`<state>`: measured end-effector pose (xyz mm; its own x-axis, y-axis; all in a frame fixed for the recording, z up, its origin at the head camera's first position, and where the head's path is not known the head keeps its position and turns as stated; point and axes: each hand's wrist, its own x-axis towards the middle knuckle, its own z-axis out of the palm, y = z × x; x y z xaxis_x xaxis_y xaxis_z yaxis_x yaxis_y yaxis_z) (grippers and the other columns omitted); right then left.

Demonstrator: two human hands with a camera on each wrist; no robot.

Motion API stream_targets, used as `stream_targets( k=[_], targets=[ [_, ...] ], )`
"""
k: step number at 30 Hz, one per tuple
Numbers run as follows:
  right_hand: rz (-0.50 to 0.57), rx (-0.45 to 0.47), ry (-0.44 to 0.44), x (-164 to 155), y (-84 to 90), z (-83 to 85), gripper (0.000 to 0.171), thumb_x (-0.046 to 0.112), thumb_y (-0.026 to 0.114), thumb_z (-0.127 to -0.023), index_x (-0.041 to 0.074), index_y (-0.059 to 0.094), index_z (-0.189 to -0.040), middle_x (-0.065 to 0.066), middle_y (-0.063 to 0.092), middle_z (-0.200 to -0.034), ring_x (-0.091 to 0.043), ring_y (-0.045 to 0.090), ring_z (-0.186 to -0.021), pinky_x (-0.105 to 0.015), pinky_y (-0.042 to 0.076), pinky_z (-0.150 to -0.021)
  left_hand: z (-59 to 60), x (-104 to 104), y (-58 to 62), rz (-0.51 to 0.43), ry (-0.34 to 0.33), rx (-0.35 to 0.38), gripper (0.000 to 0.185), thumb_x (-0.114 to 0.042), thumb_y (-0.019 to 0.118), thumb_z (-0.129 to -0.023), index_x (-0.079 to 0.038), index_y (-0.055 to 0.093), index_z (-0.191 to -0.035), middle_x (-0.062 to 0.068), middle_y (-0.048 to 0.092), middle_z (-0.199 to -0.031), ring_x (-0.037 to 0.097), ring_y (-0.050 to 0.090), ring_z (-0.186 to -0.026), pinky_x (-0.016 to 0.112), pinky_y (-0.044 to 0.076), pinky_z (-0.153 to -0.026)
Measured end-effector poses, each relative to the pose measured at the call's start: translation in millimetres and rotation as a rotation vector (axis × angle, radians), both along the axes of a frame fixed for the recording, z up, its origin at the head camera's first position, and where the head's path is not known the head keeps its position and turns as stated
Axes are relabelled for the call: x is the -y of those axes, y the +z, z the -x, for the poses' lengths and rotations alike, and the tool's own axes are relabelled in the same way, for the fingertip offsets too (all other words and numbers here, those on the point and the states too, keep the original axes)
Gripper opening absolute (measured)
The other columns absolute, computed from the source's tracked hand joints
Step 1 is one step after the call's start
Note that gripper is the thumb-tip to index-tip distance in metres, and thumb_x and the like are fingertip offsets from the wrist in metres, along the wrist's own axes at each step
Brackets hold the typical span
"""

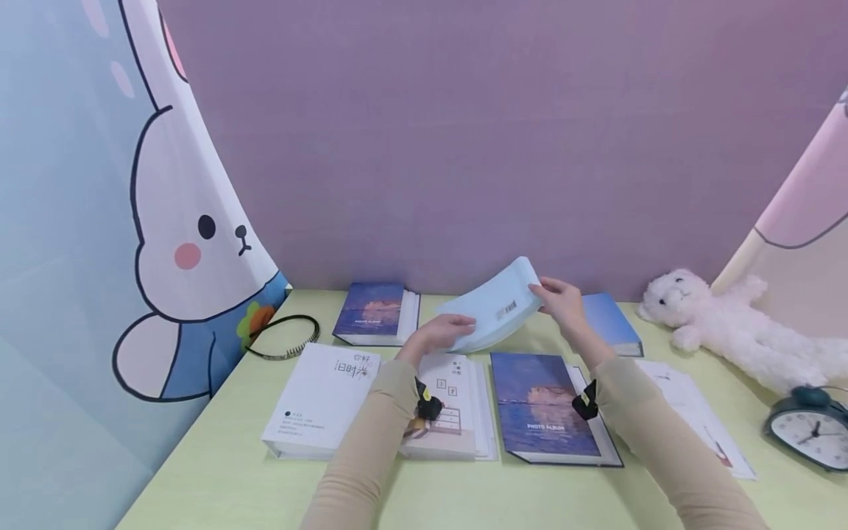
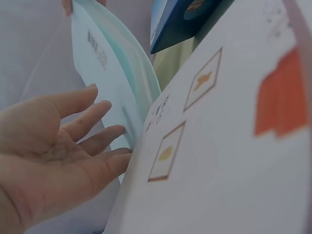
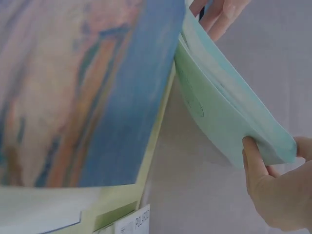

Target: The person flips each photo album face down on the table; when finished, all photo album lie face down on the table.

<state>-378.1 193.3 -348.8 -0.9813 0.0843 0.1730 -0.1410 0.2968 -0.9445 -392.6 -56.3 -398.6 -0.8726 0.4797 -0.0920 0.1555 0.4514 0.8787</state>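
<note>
Though loose-fingered, left hand against pale-blue booklet, right hand in narrow grip on it.

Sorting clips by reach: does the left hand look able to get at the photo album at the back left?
Probably yes: the left hand is near the photo album, and nothing visible lies between them. The hand touches the light-blue booklet, though, and would likely have to leave that first.

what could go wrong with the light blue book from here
The left hand touches the light blue book with nearly straight fingers, so that end might slip. The book looks bowed, so pressing its ends together could crease it. Swung leftward, it might bump the photo album at the back left.
</note>
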Motion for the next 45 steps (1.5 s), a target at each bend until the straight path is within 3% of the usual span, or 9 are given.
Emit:
stream_targets(
  k=[5,18,31,37,43,45],
  targets=[
    [-0.055,0.026,0.028,-2,-9.8,2.9,0.054,0.024,0.056,-0.095,-0.003,0.041,-0.139,-0.025,0.047,-0.136,-0.038,0.053,-0.118,-0.044,0.048,-0.097,-1.9,2,0.8,0.046,0.032,-0.023,0.044,-0.028,0.048,-0.098,-0.009,0.046,-0.139,0.011,0.042,-0.145,0.029,0.035,-0.137,0.042,0.031,-0.113],
    [-0.142,0.064,0.064,-10,-26.5,8.0,0.05,0.016,0.053,-0.095,-0.008,0.04,-0.137,-0.03,0.045,-0.135,-0.041,0.049,-0.12,-0.046,0.048,-0.097,-0.2,7,-2.1,0.013,0.051,-0.003,0.045,-0.023,0.047,-0.098,-0.004,0.043,-0.14,0.015,0.041,-0.146,0.032,0.035,-0.136,0.044,0.028,-0.114],
    [-0.357,0.194,0.083,-19,-33.6,16.1,0.05,0.015,0.053,-0.093,-0.013,0.042,-0.133,-0.031,0.038,-0.139,-0.046,0.037,-0.128,-0.052,0.037,-0.105,-0.3,8,-1.3,0.022,0.062,0.024,0.044,-0.019,0.05,-0.097,-0.006,0.045,-0.139,0.014,0.042,-0.145,0.031,0.036,-0.135,0.043,0.03,-0.113],
    [-0.516,0.229,0.121,-21,-37.4,16.8,0.048,0.011,0.056,-0.09,-0.014,0.045,-0.129,-0.031,0.043,-0.136,-0.046,0.046,-0.12,-0.05,0.044,-0.1,0.1,1,-0.4,0.122,0.043,-0.026,0.043,-0.017,0.051,-0.096,-0.006,0.047,-0.137,0.013,0.044,-0.143,0.03,0.039,-0.134,0.042,0.032,-0.112],
    [-0.548,0.244,0.169,-21,-39.2,14.7,0.047,0.01,0.056,-0.09,-0.015,0.047,-0.128,-0.033,0.048,-0.13,-0.044,0.054,-0.111,-0.047,0.05,-0.092,-0.8,-2,1.0,0.16,0.016,-0.039,0.043,-0.018,0.049,-0.097,-0.006,0.046,-0.138,0.012,0.045,-0.143,0.029,0.04,-0.133,0.041,0.033,-0.111],
    [-0.554,0.239,0.189,-20,-38.6,14.3,0.047,0.012,0.056,-0.091,-0.013,0.046,-0.129,-0.033,0.047,-0.131,-0.045,0.05,-0.115,-0.049,0.047,-0.096,-1.7,-2,2.8,0.16,0.003,-0.034,0.044,-0.018,0.049,-0.098,-0.006,0.044,-0.139,0.012,0.045,-0.142,0.029,0.041,-0.132,0.041,0.034,-0.111]
  ],
)
